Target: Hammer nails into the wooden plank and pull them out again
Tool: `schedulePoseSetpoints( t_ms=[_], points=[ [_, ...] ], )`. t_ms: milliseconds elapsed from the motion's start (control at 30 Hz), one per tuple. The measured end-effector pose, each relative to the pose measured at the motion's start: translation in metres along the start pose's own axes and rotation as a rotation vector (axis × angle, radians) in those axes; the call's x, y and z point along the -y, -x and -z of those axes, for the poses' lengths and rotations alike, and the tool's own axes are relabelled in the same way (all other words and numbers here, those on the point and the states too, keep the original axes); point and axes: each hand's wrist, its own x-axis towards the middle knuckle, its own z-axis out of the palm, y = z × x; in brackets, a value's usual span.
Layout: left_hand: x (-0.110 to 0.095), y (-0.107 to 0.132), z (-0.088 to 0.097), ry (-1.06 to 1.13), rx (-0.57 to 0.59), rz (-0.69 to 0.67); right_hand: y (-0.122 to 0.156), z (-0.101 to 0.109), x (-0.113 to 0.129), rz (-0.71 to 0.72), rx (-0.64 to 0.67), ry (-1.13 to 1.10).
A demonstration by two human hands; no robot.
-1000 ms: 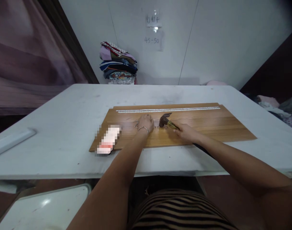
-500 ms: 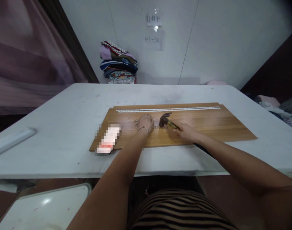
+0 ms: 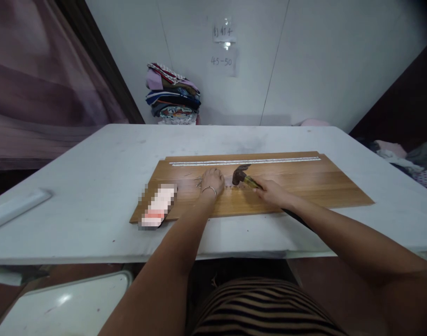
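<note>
My right hand (image 3: 270,192) is closed around the handle of a claw hammer (image 3: 239,176). The dark hammer head is low over the wooden board (image 3: 304,182), close to a short row of small nails (image 3: 230,187); whether it touches one I cannot tell. To the left of the hammer, my left hand (image 3: 212,181) rests on the board with its fingers bent down, wearing a bracelet. Several loose nails (image 3: 198,181) show at its outer edge. Its fingertips are hidden, so what they hold cannot be made out.
A blurred-out phone-like object (image 3: 159,205) lies on the board's left end. Two white strips (image 3: 245,162) run along its far side. The board sits on a white table (image 3: 94,186), with a white roll (image 3: 19,207) at left. Folded cloths (image 3: 174,93) stand stacked behind.
The view has shifted slightly. The hammer and both hands keep nearly the same places over the board; no clear movement between them shows.
</note>
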Motion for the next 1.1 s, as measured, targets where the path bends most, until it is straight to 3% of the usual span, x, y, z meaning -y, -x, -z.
schedulePoseSetpoints(
  t_ms=[767, 1100],
  points=[
    [0.0011, 0.0011, -0.0045, -0.055, -0.015, -0.014, 0.0009, 0.0019, 0.0063, -0.030, 0.025, 0.012],
    [0.0014, 0.0002, -0.0043, -0.044, -0.021, -0.024, 0.0017, -0.0068, -0.0029, -0.046, 0.030, 0.024]
  ],
)
